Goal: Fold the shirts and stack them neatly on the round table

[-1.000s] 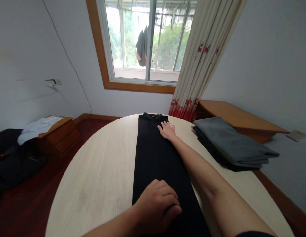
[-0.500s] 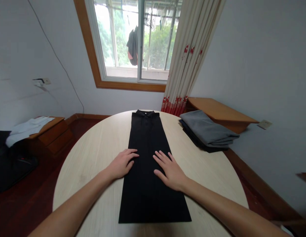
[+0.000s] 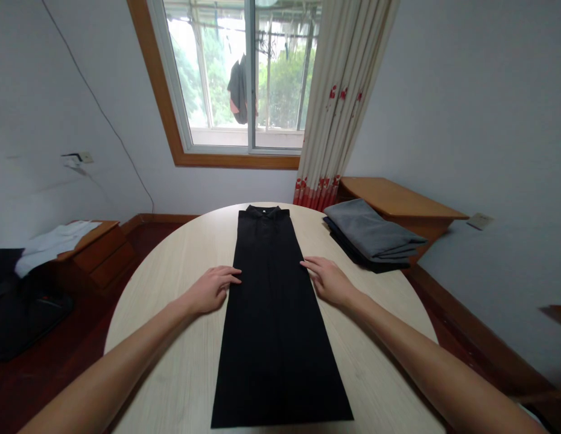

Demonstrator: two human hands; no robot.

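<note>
A black collared shirt (image 3: 275, 325) lies flat in a long narrow strip on the round pale table (image 3: 172, 361), its collar at the far end. My left hand (image 3: 211, 289) rests at the strip's left edge, fingertips on the cloth, fingers somewhat apart and holding nothing. At the right edge is my right hand (image 3: 328, 280), its fingers bent and touching the border of the cloth; whether they pinch it is hard to make out.
Folded grey and dark clothes (image 3: 375, 232) are stacked at the table's right back edge. Behind them stands a wooden desk (image 3: 402, 199). A curtain (image 3: 339, 108) hangs by the window. White cloth lies on a wooden cabinet (image 3: 104, 253) at left.
My right hand has moved off the middle of the shirt to its right edge. My left hand has shifted slightly away from me and left. The view has moved a little.
</note>
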